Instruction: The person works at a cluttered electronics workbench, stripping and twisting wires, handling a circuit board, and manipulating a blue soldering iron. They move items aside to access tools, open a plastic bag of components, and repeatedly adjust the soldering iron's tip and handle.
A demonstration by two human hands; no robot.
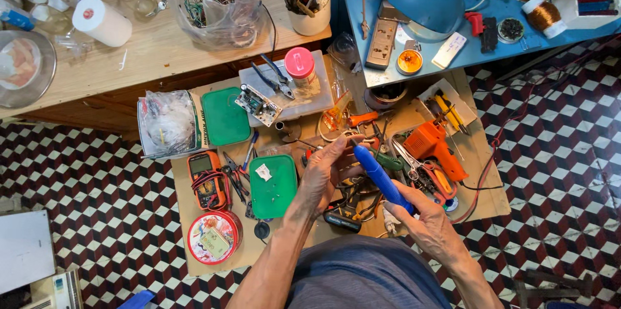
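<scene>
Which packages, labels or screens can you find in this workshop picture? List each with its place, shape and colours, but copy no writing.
Multimeter: on the cardboard left of the hands, orange and black, small grey screen at top.
Round tin: below the multimeter, red rim, pictured lid.
Green box lid: above the multimeter, rectangular, dark lettering.
Paper roll: wooden table, white cylinder, round red label on its end.
Clear bag: wooden table, holds wires.

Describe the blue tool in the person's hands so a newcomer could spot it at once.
Start at the brown cardboard sheet on the checkered floor, littered with tools. Near its middle, the right hand holds a blue pen-shaped tool, its tip meeting the left hand. It is the only slim, bright blue item there, beside an orange drill.
</scene>
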